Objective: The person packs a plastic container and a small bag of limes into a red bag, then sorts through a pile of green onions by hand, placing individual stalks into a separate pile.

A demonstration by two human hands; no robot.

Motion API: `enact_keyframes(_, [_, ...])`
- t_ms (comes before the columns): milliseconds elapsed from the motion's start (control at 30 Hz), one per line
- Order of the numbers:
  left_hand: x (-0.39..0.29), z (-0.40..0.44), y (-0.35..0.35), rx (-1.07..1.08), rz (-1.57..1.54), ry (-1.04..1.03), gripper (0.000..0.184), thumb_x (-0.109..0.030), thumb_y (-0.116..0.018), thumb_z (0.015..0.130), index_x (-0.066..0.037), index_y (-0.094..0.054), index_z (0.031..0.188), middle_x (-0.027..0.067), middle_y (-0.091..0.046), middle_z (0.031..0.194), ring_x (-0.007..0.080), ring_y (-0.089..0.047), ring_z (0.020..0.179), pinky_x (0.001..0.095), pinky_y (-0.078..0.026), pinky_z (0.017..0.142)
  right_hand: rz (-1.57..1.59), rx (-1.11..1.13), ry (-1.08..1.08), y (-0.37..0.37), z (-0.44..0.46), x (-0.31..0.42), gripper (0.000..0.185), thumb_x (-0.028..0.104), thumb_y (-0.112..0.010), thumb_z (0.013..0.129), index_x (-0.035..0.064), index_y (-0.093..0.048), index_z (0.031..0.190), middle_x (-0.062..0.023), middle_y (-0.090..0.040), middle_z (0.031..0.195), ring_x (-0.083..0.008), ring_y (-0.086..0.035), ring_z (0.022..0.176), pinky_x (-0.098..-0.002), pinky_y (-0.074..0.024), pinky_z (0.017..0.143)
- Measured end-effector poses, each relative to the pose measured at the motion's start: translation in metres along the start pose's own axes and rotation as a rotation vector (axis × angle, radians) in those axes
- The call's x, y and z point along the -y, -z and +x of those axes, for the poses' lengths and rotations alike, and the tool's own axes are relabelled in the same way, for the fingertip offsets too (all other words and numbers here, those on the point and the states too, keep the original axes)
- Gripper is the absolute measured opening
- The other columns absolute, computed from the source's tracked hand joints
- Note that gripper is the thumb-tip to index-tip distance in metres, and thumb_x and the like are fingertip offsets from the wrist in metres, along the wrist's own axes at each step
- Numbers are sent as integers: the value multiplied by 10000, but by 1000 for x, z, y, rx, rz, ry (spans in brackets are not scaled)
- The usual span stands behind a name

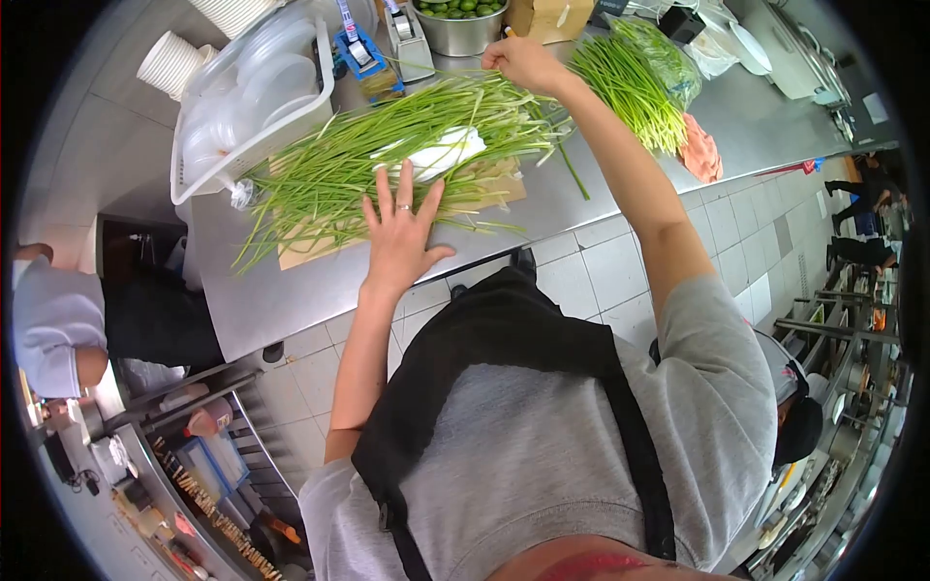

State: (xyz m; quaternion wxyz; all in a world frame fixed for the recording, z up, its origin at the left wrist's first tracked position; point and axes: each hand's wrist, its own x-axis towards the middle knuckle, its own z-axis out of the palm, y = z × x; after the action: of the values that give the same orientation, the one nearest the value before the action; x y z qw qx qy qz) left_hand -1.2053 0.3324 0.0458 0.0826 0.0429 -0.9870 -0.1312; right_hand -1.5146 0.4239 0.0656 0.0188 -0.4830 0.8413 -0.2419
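Observation:
A wide pile of long green stalks [339,169], like garlic chives, lies spread across the steel table over a piece of cardboard [302,254]. On the pile is a crumpled white piece [450,153] that looks like paper or plastic. My left hand [399,232] is open, its spread fingers resting at the pile's near edge, with the fingertips by the white piece. At the far right end of the pile, my right hand [528,66] has its fingers pinched together; what they hold is too small to make out. A neater bunch of green stalks [635,87] lies to the right.
A white basket [250,145] of clear plastic lids stands left of the pile. Tape dispensers [408,44] and a metal pot [463,31] of green fruit line the back. An orange cloth [699,150] lies at the right edge. Another person [60,315] is at far left.

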Motion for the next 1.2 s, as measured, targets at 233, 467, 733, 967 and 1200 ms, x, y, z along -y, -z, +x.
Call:
enact_keyframes(233, [6,-6,-19,-93,-87,86,740,-282,-765,559,-122,-463,1214,156,-174,1400,432,-126,1271,617,-230,930,-76,222,100,-48,47,42,496,508,-559,743,41,-630,893,-165,-623,872,-319,-586,852,-394,-450,757])
enact_keyframes(467, [9,-12,-30,-124,-84,93,677,-317,-741,594,-117,-479,1185,170,-210,1374,420,-162,1261,607,-249,918,-179,750,104,-43,57,77,755,559,-716,527,13,-574,1028,-172,-597,1008,-294,-570,946,-383,-438,793])
enact_keyframes(733, [12,-13,-34,-114,-73,90,670,-338,-725,624,-138,-461,1205,178,-196,1379,416,-125,1274,618,-233,928,-180,639,149,-50,37,83,948,592,-736,467,80,-457,1215,-131,-536,1152,-301,-506,1062,-416,-403,853])
enact_keyframes(967, [13,-15,-38,-120,-69,80,679,-340,-719,631,-136,-449,1220,183,-205,1376,420,-123,1273,619,-213,931,-339,503,141,-35,24,102,773,537,-745,498,154,-532,1134,-109,-581,1080,-284,-541,1003,-447,-407,820])
enact_keyframes(1200, [14,-17,-40,-143,-67,73,671,-340,-708,647,-140,-443,1230,181,-208,1378,420,-122,1274,619,-210,935,-41,707,138,-59,30,79,655,486,-735,537,120,-588,1059,-134,-634,913,-291,-592,883,-377,-448,773])
